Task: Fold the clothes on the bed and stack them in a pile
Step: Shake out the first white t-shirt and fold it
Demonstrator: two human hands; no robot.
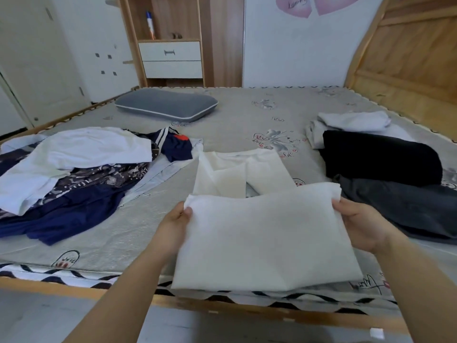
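A white garment (pixel 262 231) lies partly folded at the bed's near edge, its lower half lifted and doubled toward the collar end (pixel 237 169). My left hand (pixel 173 226) pinches its left edge with the thumb on top. My right hand (pixel 361 224) grips its right edge. A loose heap of unfolded clothes (pixel 81 174), white, navy and patterned, sprawls on the left of the bed. On the right sits a pile of folded clothes: a dark grey piece (pixel 400 209), a black piece (pixel 380 157), and light grey pieces (pixel 351 125) behind.
The bed (pixel 237 112) has a grey printed sheet and a wooden frame. A grey pillow (pixel 165 105) lies at the far left. A wooden headboard (pixel 405 55) rises on the right. A shelf unit with white drawers (pixel 170 58) stands against the back wall.
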